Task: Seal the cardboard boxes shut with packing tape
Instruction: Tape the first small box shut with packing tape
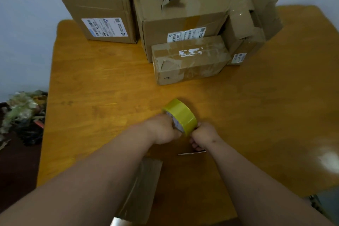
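Packing tape, a yellow roll (180, 115), stands on edge above the near box (192, 180), held between both hands close to the person. The left hand (163, 130) grips the roll from its left side, fingers curled over the printed core face. The right hand (202, 136) is a closed fist just beside the roll's lower right edge, fingertips touching the tape band; whether it pinches a loose tape end cannot be told. A thin pale strip (191, 153) shows on the box top just under the right hand.

The near box lies under both forearms at the front of the tabletop (95, 82), its brown top nearly the colour of the wood, with a glossy taped flap (145, 185) showing between the arms.

Four more cardboard boxes stand at the back of the tabletop. A tall box (99, 9) at the left has its top flaps open and a white shipping label on its front. A large box (181, 11) in the middle has a torn top and a strip of tan tape over its front edge. A low, long box (190, 60) lies in front of it, touching it, wrapped in wrinkled tape with a torn label patch. A ragged box (256, 11) at the right has torn flaps standing up.

A heap of crumpled packing scraps (23, 115) lies on the dark floor to the left of the tabletop.
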The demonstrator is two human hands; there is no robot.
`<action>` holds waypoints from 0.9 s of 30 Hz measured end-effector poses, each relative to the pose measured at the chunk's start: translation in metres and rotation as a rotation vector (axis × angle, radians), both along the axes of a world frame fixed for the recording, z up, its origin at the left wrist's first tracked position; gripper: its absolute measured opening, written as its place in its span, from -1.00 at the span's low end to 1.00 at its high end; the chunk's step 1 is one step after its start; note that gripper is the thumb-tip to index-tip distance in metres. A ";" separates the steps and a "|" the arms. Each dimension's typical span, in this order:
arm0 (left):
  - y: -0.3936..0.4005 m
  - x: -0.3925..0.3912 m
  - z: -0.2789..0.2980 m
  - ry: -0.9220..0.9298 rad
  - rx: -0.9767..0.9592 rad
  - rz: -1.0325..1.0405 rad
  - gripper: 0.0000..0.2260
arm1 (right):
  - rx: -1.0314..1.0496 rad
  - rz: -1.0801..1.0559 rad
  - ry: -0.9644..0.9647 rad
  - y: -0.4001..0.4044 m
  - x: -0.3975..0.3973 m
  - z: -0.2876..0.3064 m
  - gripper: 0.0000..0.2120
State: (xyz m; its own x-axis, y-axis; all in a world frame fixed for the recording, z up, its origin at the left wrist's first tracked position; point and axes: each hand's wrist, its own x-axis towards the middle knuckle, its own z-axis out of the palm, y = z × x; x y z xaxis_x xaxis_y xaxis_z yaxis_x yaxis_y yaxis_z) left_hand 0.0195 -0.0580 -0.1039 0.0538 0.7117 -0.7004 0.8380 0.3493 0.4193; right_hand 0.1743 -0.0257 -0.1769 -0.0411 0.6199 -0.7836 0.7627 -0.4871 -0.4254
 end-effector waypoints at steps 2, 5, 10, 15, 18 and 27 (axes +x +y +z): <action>-0.002 -0.019 0.012 0.028 0.010 -0.007 -0.62 | 0.026 0.026 -0.027 0.000 0.001 -0.001 -0.89; -0.013 -0.049 0.020 0.100 0.042 0.035 -0.62 | 0.066 0.030 -0.078 0.000 0.002 -0.001 -0.85; -0.042 -0.082 0.023 0.157 0.107 0.122 -0.58 | 0.025 -0.057 -0.075 -0.001 0.005 0.003 -0.87; -0.078 -0.104 0.029 -0.006 0.219 0.406 -0.62 | 0.019 -0.306 0.043 0.007 0.012 0.013 -0.81; -0.102 -0.110 0.029 -0.088 0.252 0.536 -0.62 | 0.343 -0.268 -0.100 0.009 0.026 0.040 -0.81; -0.166 -0.077 0.025 -0.301 0.325 0.705 -0.14 | 0.712 0.623 0.329 -0.103 -0.049 0.103 -0.57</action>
State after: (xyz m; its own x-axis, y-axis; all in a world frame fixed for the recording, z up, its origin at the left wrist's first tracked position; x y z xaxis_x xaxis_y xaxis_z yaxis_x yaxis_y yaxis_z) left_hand -0.0578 -0.2244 -0.0790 -0.3285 0.8129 -0.4809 0.3041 0.5731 0.7610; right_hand 0.1248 -0.1287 -0.0735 -0.6664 0.7342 -0.1299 0.5873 0.4095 -0.6981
